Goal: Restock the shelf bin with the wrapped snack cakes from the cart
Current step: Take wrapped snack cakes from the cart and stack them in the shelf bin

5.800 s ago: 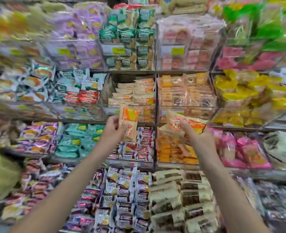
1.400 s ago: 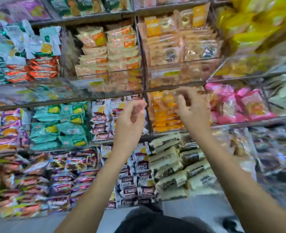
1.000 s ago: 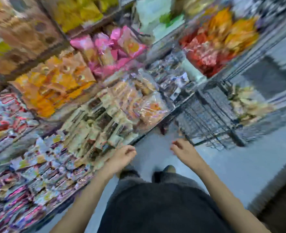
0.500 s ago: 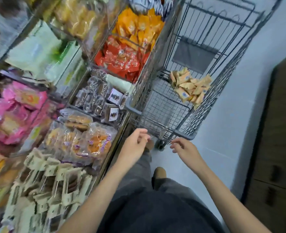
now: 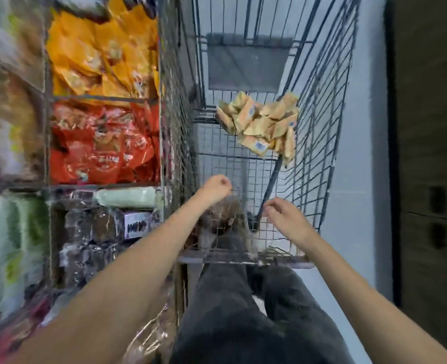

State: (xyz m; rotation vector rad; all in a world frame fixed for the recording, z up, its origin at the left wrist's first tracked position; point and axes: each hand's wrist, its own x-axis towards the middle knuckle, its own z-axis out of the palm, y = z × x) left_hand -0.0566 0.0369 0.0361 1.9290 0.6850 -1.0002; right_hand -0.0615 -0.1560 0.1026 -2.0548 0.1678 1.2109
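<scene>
— What has moved since a moment ago?

— My view has swung off the shelves and down onto the wire cart (image 5: 322, 106), which now fills the upper middle of the frame. Both my hands have come forward over its near end, and they carry nothing now.

— How do the hands lie?

— My left hand (image 5: 214, 186), at centre frame, has its fingers loosely curled, holding nothing. My right hand (image 5: 285, 214), a little lower and to the right, has fingers loosely bent with empty air between them. Neither touches a packet.

— Where are the snack cakes?

— The wrapped snack cakes (image 5: 261, 122) lie in a loose heap inside the cart, upper centre, against its right wall and well apart from both hands. They are beige and orange wrappers, piled at odd angles.

— And the shelf bins?

— Down the left side of the frame: a bin of yellow-orange bags (image 5: 98, 51) at the top, a bin of red bags (image 5: 101, 143) beneath it, then dark packets in clear wrap (image 5: 96, 232) lower still. The far left is too blurred to tell.
</scene>
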